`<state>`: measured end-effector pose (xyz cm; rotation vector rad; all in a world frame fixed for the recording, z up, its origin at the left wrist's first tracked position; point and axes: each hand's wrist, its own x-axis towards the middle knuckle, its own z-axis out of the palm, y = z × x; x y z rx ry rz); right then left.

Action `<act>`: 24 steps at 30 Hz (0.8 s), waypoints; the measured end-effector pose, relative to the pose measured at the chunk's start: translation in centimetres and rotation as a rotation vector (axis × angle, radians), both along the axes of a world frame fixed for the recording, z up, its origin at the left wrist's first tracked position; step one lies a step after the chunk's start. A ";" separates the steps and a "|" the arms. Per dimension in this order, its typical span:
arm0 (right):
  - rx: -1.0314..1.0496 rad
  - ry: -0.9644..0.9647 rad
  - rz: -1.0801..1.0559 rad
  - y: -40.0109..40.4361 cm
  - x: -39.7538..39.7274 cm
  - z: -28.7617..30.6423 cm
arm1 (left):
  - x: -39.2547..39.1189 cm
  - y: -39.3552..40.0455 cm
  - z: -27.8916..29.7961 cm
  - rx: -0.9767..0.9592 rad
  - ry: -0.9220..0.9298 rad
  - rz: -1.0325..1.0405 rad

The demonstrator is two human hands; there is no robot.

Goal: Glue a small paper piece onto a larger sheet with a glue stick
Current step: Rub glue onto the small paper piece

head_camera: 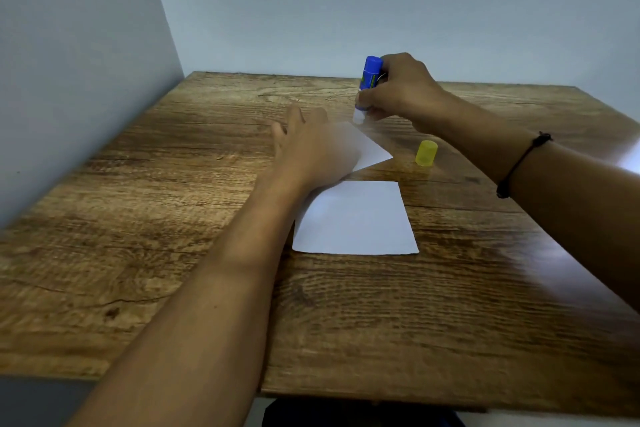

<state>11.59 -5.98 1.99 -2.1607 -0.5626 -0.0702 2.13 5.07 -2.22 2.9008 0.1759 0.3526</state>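
glue stick [370, 80] pinched in right hand [398, 90], tip down on small paper [370, 149] | left hand [308, 149] spread flat, pinning it | larger sheet [356, 218] near, waiting | cap [426, 152] off, beside

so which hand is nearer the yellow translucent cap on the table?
Right. The right hand grips the blue glue stick just behind the yellow translucent cap; the left hand presses the small paper piece further left.
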 end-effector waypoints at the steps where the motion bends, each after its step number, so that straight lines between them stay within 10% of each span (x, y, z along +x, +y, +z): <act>1: -0.004 -0.002 0.005 0.3 0.0 0.0 | 0.0 0.0 0.0 -0.001 -0.003 -0.001; 24: -0.119 -0.065 0.022 2.5 0.9 -0.5 | 0.1 0.0 0.0 -0.001 0.006 0.003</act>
